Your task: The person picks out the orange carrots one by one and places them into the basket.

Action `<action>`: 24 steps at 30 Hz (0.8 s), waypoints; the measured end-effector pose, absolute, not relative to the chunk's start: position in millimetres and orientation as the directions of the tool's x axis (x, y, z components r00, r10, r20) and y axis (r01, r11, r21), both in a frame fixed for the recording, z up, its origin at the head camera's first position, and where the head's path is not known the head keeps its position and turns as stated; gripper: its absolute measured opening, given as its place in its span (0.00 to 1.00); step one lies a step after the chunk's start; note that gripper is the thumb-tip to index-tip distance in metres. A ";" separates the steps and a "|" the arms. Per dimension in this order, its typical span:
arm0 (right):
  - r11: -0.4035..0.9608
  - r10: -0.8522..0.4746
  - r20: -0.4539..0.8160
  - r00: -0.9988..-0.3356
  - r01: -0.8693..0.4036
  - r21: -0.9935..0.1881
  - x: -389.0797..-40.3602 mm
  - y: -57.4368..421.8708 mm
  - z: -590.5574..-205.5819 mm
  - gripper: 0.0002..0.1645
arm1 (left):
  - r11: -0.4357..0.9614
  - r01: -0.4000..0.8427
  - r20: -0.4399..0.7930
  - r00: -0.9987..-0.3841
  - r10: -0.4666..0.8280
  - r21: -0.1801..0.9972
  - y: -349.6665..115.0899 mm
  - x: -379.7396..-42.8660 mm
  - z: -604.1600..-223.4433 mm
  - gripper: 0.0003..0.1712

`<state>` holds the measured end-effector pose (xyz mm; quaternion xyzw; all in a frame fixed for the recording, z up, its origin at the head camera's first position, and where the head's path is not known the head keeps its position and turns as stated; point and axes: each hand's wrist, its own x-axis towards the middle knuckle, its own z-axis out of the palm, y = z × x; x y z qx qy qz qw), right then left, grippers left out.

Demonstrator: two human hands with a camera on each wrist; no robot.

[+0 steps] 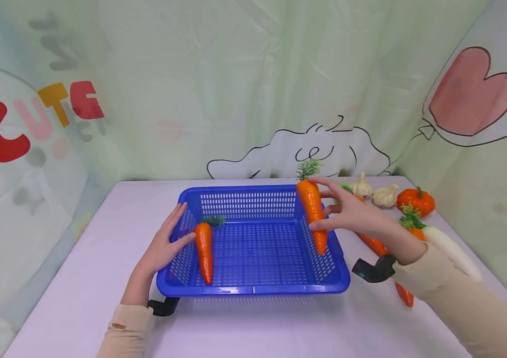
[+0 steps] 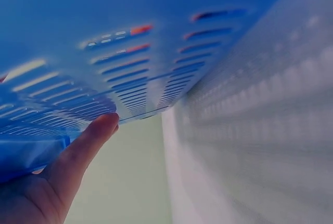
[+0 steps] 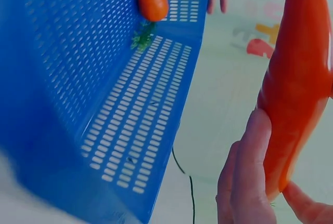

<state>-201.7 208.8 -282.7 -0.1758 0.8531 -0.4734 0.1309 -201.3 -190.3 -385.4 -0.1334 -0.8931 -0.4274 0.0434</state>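
A blue plastic basket [image 1: 253,289] with slotted walls stands on the table, and my left hand [image 1: 168,243] grips its left rim, thumb on the inner side. Inside, along the left wall, lies one carrot [image 1: 205,253] with its green top toward the back. My right hand [image 1: 347,206] pinches a second carrot [image 1: 313,209] between thumb and fingers over the basket's right rim, leafy end up and tip pointing down. In the right wrist view the held carrot [image 3: 299,78] appears large beside the basket. The left wrist view shows the basket's outer wall [image 2: 130,78] close up.
Right of the basket lie more carrots [image 1: 374,243], partly hidden by my right arm, and a white radish [image 1: 452,253]. Two garlic bulbs [image 1: 384,196] and an orange pumpkin [image 1: 416,202] sit at the back right. A printed curtain [image 1: 244,89] hangs behind the table.
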 end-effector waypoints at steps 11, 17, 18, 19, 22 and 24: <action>0.422 -0.476 -0.035 -0.879 -0.193 -0.886 -211.8 182.4 -279.1 0.54 | 0.578 0.262 0.182 -0.964 0.193 0.773 -190.1 -199.3 -383.0 0.42; 0.398 -0.501 -0.034 -0.865 -0.195 -0.896 -215.9 168.1 -278.1 0.54 | 0.579 0.259 0.179 -0.965 0.193 0.773 -190.7 -199.8 -384.2 0.43; 0.397 -0.500 -0.036 -0.865 -0.192 -0.898 -216.1 165.9 -277.6 0.54 | 0.578 0.258 0.179 -0.965 0.192 0.774 -190.5 -199.6 -384.1 0.43; 0.401 -0.498 -0.037 -0.866 -0.192 -0.896 -216.0 163.7 -276.9 0.54 | 0.577 0.258 0.178 -0.965 0.192 0.775 -190.1 -199.2 -383.7 0.43; 0.402 -0.496 -0.039 -0.868 -0.189 -0.896 -216.1 157.0 -275.4 0.54 | 0.574 0.253 0.175 -0.966 0.188 0.779 -189.5 -198.9 -383.6 0.43; 0.396 -0.501 -0.038 -0.864 -0.190 -0.899 -216.7 152.2 -275.0 0.54 | 0.571 0.248 0.172 -0.968 0.185 0.782 -189.5 -198.8 -383.7 0.43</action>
